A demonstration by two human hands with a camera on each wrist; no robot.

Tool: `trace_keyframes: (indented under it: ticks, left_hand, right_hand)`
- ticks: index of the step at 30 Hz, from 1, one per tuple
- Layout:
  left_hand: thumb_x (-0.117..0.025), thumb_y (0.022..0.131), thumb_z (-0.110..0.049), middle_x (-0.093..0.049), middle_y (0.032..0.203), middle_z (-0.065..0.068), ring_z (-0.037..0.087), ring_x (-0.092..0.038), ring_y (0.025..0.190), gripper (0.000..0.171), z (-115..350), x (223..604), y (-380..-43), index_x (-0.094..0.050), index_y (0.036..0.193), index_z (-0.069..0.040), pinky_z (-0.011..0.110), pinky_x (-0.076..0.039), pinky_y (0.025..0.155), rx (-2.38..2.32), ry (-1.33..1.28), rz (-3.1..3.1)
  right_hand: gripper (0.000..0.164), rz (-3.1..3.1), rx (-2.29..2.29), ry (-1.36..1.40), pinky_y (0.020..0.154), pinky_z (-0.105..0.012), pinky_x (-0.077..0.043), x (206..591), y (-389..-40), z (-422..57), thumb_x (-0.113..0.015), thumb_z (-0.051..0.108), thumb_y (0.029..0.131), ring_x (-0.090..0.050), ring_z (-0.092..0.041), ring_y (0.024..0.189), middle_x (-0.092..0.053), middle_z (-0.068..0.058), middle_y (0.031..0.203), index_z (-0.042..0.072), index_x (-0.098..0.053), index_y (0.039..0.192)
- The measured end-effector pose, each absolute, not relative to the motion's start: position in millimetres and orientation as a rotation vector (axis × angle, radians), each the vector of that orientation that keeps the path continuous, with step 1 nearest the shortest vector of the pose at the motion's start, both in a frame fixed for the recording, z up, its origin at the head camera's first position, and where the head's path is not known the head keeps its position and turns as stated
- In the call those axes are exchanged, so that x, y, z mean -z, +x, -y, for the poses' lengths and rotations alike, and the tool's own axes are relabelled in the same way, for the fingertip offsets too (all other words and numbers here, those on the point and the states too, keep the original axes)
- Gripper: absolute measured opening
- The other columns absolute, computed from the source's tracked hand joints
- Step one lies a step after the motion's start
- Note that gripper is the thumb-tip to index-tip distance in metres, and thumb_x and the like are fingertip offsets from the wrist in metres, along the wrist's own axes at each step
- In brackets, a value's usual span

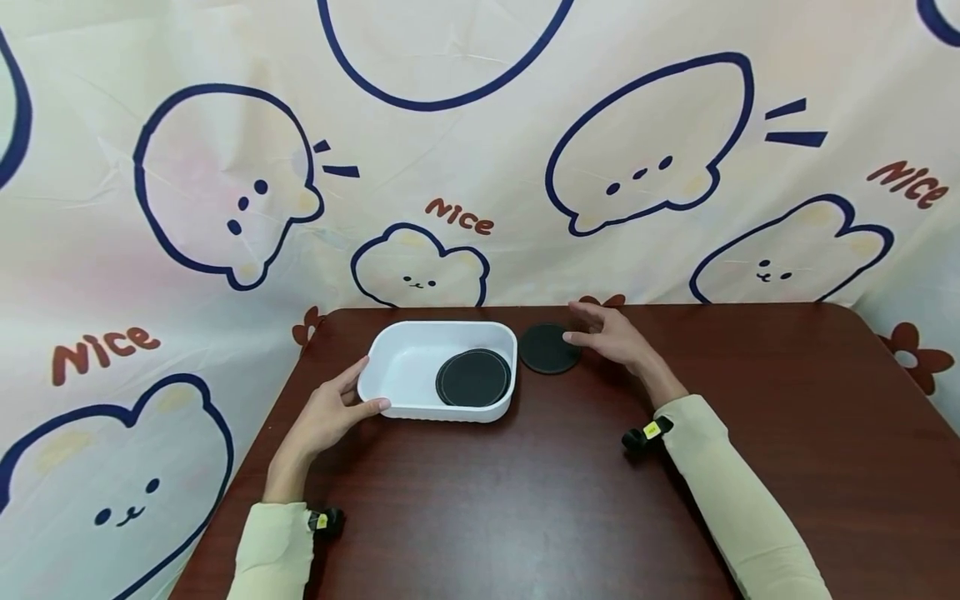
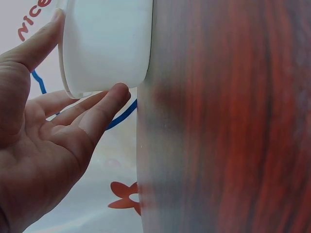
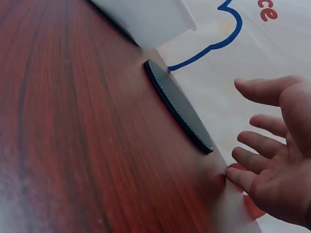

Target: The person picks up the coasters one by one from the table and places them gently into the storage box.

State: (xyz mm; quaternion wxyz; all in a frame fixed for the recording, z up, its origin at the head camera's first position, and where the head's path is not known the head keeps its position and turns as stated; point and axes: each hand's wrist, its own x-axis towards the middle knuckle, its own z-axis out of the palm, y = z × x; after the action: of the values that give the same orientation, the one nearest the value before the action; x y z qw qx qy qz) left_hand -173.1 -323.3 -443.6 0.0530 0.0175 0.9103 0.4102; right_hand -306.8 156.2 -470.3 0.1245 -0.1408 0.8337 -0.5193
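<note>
A white plastic basin (image 1: 405,367) stands near the far edge of the table. My left hand (image 1: 333,408) holds its left end, thumb at the front rim; in the left wrist view the fingers curl against the basin's end wall (image 2: 107,48). Black round coasters (image 1: 472,377) lie stacked in the basin's right part. Just right of the basin, another black coaster (image 1: 550,348) with a stitched edge lies flat on the table. My right hand (image 1: 611,333) hovers at that coaster's right side, fingers spread and nothing in them; the right wrist view shows a gap to the coaster (image 3: 180,107).
The dark brown wooden table (image 1: 525,517) ends just behind the basin and the loose coaster. Behind it hangs a pale cloth (image 1: 525,267) printed with blue bear outlines. Each wrist wears a small black camera, like the right one (image 1: 641,437).
</note>
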Motion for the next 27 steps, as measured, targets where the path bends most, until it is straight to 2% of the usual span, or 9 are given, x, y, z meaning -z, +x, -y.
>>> trace_keyframes:
  ticks: [5,13,17,27]
  left_hand:
    - [-0.083,0.096,-0.037,-0.036,0.171,0.027,0.045,-0.054,0.146,0.099,323.0,443.8,-173.3,-0.025,0.171,-0.008,0.051,-0.052,0.110,-1.245,0.053,-2.769]
    - [-0.084,0.095,-0.037,-0.037,0.171,0.026,0.044,-0.053,0.148,0.100,320.6,442.1,-175.5,-0.027,0.170,-0.007,0.051,-0.051,0.111,-1.245,0.075,-2.773]
    - [-0.084,0.095,-0.037,-0.037,0.171,0.026,0.045,-0.052,0.148,0.099,320.7,441.5,-175.5,-0.027,0.170,-0.006,0.050,-0.051,0.112,-1.238,0.066,-2.777]
    - [-0.084,0.095,-0.040,-0.036,0.172,0.025,0.044,-0.052,0.149,0.101,323.5,442.8,-172.5,-0.026,0.171,-0.009,0.051,-0.051,0.112,-1.226,0.027,-2.780]
  right_hand:
    - [0.080,-2.455,1.430,-0.544,0.133,-0.061,-0.026,469.9,-312.7,-153.6,-0.074,0.034,0.103,-0.028,-0.038,0.165,-0.034,-0.012,0.176,0.012,-0.035,0.169]
    - [0.085,-2.410,1.352,-0.614,0.130,-0.062,-0.031,467.8,-321.3,-153.6,-0.076,0.025,0.102,-0.031,-0.042,0.163,-0.032,-0.020,0.175,0.007,-0.028,0.170]
    - [0.085,-2.455,1.292,-0.630,0.127,-0.061,-0.037,467.3,-326.2,-152.6,-0.078,0.023,0.099,-0.039,-0.044,0.158,-0.039,-0.021,0.171,0.008,-0.032,0.169]
    - [0.074,-2.586,1.077,-0.706,0.123,-0.061,-0.042,473.5,-330.1,-137.3,-0.080,0.019,0.097,-0.048,-0.042,0.152,-0.052,-0.021,0.163,0.010,-0.048,0.163]
